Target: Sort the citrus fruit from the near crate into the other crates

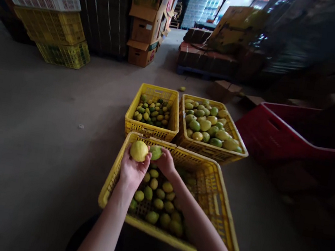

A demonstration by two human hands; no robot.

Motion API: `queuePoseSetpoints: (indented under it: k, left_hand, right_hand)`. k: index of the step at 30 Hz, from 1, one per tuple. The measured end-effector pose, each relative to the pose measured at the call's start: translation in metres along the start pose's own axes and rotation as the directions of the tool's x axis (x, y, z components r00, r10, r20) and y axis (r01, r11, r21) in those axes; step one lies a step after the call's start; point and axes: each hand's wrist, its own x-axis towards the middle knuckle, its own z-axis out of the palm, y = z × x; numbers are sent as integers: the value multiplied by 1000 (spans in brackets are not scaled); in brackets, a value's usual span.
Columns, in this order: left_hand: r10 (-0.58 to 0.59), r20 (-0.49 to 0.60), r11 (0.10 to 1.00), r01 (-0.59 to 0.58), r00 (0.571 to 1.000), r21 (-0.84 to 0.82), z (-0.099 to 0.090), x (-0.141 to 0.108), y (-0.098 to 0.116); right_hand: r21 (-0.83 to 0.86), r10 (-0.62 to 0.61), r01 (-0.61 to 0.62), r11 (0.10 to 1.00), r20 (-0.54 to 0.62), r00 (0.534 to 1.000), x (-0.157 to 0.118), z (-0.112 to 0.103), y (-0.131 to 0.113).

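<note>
My left hand (131,170) is closed around a yellow lemon (139,151), palm turned up. Right beside it, my right hand (166,164) grips a greener lemon (155,152) with its fingers; the two fruits are nearly touching. Both hands are over the far left part of a large yellow plastic crate (220,192). Down inside it lie several loose green and yellow lemons (158,204), partly hidden by my forearms.
Beyond stand a yellow crate (129,115) of small lemons and another yellow crate (242,151) heaped with larger fruit. A red bin (280,132) is at right. Stacked crates (59,27) stand back left, cardboard boxes (143,31) behind. One fruit (182,88) lies on the floor.
</note>
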Motion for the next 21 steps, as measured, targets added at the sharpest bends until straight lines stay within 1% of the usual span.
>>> queuePoseSetpoints:
  k: [1, 2, 3, 4, 5, 6, 7, 8, 10, 12, 14, 17, 19, 21]
  left_hand:
    - [0, -1, 1000, 0, 1000, 20, 1, 3, -1]
    - [1, 0, 999, -1, 1000, 45, 3, 5, -2]
    - [-1, 7, 997, 0, 1000, 72, 4, 7, -4]
    - [-7, 20, 996, 5, 1000, 93, 6, 9, -7]
    - [-21, 42, 995, 17, 999, 103, 8, 11, -10]
    - [-41, 73, 995, 34, 996, 99, 11, 14, -13]
    - [-62, 106, 995, 53, 992, 84, 15, 17, -18]
    - [-74, 137, 996, 67, 988, 60, 18, 20, -22]
    - [-73, 171, 997, 72, 983, 10, 24, 26, -33]
    - [-52, 178, 998, 56, 983, -17, 27, 31, -43]
    - [-41, 176, 999, 44, 984, -16, 25, 33, -53]
    - [-20, 148, 1000, 20, 989, -1, 16, 33, -64]
    - [-9, 125, 999, 5, 992, 34, 12, 31, -70]
    - [8, 117, 995, -19, 993, 93, 12, 29, -73]
  right_hand:
    - [121, 17, -15, 993, -17, 1000, -2, -10, -11]
    - [276, 39, -23, 961, -54, 998, -6, -20, -21]
    - [448, 66, -13, 894, -104, 992, -11, -30, -29]
    - [605, 96, 13, 796, -147, 985, -18, -38, -35]
    - [723, 117, 41, 690, -168, 979, -26, -45, -39]
    - [796, 119, 57, 603, -161, 980, -34, -51, -42]
    - [841, 108, 54, 539, -133, 985, -41, -55, -43]
    - [866, 90, 44, 498, -102, 991, -47, -58, -42]
    - [879, 53, 38, 475, -71, 996, -56, -62, -40]
    - [872, 43, 55, 487, -87, 995, -61, -64, -37]
    - [867, 64, 56, 494, -100, 993, -65, -65, -35]
    - [872, 102, 51, 487, -115, 988, -70, -65, -34]
    - [879, 107, 74, 471, -140, 984, -74, -64, -36]
    - [883, 115, 86, 461, -156, 981, -77, -62, -38]
